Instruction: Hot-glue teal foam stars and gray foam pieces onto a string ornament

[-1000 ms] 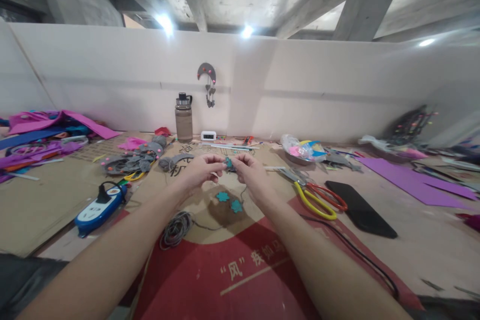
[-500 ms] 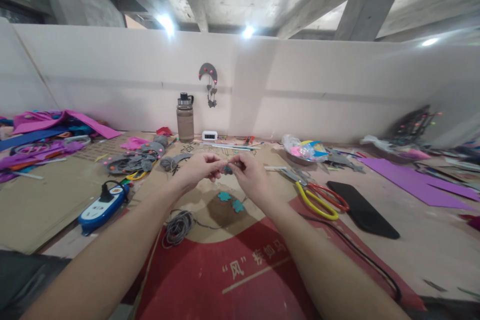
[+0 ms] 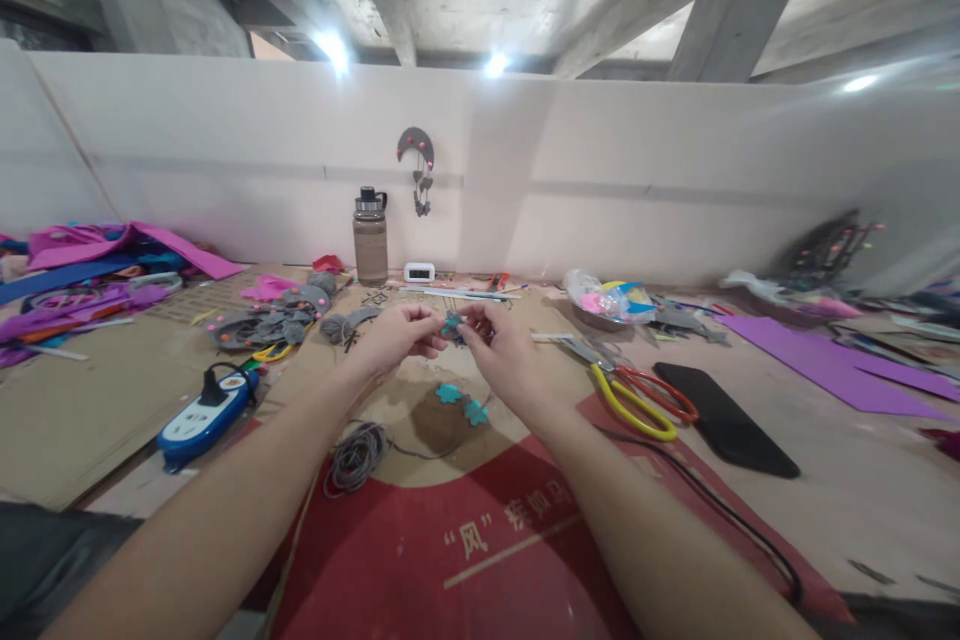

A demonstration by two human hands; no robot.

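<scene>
Between my two hands is a small teal felt flower (image 3: 451, 324), held above the middle of the board. The fingertips of my left hand (image 3: 405, 335) pinch it from the left. My right hand (image 3: 496, 345) grips its other side, thumb and fingers together. Just below lie a teal flower cutout (image 3: 448, 393) and another teal cutout (image 3: 475, 411). A grey cord coil (image 3: 357, 457) rests in front of my left forearm, and its loose end runs right toward the cutouts. Fine details at the fingertips are too small to make out.
Scissors with yellow and red handles (image 3: 637, 400) and a black phone (image 3: 724, 418) lie right of my right arm. A blue power strip (image 3: 202, 420) sits at left. Behind stand a bottle (image 3: 370, 240) and a small white clock (image 3: 419, 272). Purple felt (image 3: 832, 360) lies far right.
The teal flower now shows more openly between my fingertips, where before it was mostly covered. My right fingers have shifted slightly; the cutouts and cord coil stay put.
</scene>
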